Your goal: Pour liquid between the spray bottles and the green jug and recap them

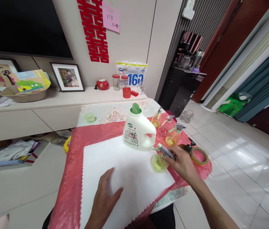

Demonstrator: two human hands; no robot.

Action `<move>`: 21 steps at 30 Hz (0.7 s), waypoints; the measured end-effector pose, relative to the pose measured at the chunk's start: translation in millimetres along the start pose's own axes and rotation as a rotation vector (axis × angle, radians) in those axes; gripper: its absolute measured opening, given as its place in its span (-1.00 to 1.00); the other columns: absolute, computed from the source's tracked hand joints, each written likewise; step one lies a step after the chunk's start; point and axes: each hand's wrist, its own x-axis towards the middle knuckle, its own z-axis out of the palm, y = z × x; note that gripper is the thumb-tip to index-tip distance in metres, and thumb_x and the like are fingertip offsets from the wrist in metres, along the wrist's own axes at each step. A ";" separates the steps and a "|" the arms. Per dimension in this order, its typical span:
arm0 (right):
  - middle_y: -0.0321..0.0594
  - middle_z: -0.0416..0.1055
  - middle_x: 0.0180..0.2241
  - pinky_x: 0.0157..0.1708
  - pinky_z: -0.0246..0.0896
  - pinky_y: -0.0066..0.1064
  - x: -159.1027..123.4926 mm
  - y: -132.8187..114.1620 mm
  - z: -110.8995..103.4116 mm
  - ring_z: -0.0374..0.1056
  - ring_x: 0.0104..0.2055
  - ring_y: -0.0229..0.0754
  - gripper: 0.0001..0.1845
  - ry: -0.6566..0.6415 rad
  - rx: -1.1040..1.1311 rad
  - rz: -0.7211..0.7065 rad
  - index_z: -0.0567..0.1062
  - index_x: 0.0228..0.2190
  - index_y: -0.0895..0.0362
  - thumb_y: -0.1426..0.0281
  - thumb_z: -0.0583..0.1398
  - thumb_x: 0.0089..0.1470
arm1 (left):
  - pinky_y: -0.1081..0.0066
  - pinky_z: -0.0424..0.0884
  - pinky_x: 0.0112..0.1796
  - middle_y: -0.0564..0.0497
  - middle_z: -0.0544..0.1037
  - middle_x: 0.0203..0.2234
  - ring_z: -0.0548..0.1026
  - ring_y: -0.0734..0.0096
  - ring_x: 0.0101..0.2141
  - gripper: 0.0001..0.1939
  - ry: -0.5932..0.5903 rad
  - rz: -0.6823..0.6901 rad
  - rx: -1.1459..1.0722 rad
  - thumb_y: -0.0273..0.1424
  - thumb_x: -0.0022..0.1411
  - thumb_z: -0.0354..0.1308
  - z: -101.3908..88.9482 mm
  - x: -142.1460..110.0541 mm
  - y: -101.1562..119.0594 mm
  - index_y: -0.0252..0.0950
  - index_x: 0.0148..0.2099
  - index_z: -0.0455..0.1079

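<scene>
My right hand (181, 161) is closed around the grey trigger head of a clear spray bottle (159, 163) with yellow-green liquid. This bottle stands, or is held just above, the right side of a white scalloped-edge sheet (125, 171); I cannot tell which. Over the sheet's lower left, my left hand (104, 198) is open and holds nothing, thumb and fingers apart. A white detergent jug (138, 132) with a green spout stands upright at the sheet's far edge. To its right are three more spray bottles: yellow (156, 120), pink (163, 129) and orange-yellow (172, 139).
A tape roll (205, 157) and a dark bottle (186, 148) lie near the right edge of the red-covered table (93, 135). A pale green cup (90, 117) sits at the far left. Behind, jars and a large white bag (135, 74) line the cabinet.
</scene>
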 end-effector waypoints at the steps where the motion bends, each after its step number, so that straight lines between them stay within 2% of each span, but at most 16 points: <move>1: -0.22 0.37 -0.34 -0.35 0.09 -0.47 2.7 -2.1 -3.7 0.27 -0.32 -0.23 -0.64 -0.024 -0.030 -0.019 0.53 -0.34 0.14 0.09 0.19 0.15 | -0.13 0.33 0.24 -0.18 0.37 0.22 0.37 -0.04 0.23 -0.28 0.005 0.004 0.007 -0.14 0.17 0.26 -0.7 0.2 0.2 -0.20 0.31 0.17; 4: -0.23 0.36 -0.37 -0.36 0.07 -0.47 11.6 -5.9 -15.0 0.26 -0.35 -0.25 -0.75 -0.090 -0.116 -0.068 0.46 -0.41 0.16 0.23 0.17 0.13 | -0.12 0.37 0.22 -0.17 0.39 0.20 0.39 -0.05 0.22 -0.31 0.015 0.009 0.010 -0.16 0.16 0.26 -1.1 0.4 2.9 -0.20 0.29 0.20; 8: -0.25 0.38 -0.37 -0.33 0.06 -0.49 26.7 -4.0 -32.0 0.29 -0.33 -0.24 -0.90 -0.139 -0.226 -0.100 0.48 -0.39 0.15 0.41 0.16 0.07 | -0.14 0.33 0.24 -0.17 0.39 0.19 0.37 -0.05 0.22 -0.32 0.031 0.015 -0.024 -0.15 0.17 0.25 2.5 -0.5 3.6 -0.19 0.29 0.21; 12: -0.30 0.41 -0.34 -0.30 0.06 -0.52 43.2 2.5 -46.7 0.31 -0.29 -0.26 -0.87 -0.172 -0.322 -0.097 0.52 -0.35 0.14 0.54 0.18 0.04 | -0.12 0.30 0.25 -0.16 0.37 0.21 0.36 -0.02 0.23 -0.33 0.053 0.021 -0.033 -0.12 0.20 0.21 6.2 -2.1 2.2 -0.17 0.30 0.19; 16: -0.30 0.41 -0.33 -0.27 0.05 -0.53 57.3 13.7 -52.2 0.29 -0.28 -0.29 -0.79 -0.180 -0.423 -0.093 0.54 -0.33 0.17 0.65 0.18 0.04 | -0.11 0.31 0.25 -0.16 0.37 0.21 0.36 -0.01 0.23 -0.36 0.052 0.025 -0.023 -0.12 0.22 0.18 6.4 -2.7 4.4 -0.18 0.29 0.19; 21: -0.27 0.37 -0.34 -0.19 0.13 -0.49 67.7 33.2 -49.6 0.27 -0.22 -0.26 -0.88 -0.193 -0.539 -0.088 0.53 -0.30 0.24 0.64 0.24 0.10 | -0.09 0.31 0.26 -0.14 0.38 0.20 0.36 0.01 0.23 -0.37 0.051 0.029 0.001 -0.15 0.23 0.18 6.2 -2.5 4.1 -0.17 0.29 0.19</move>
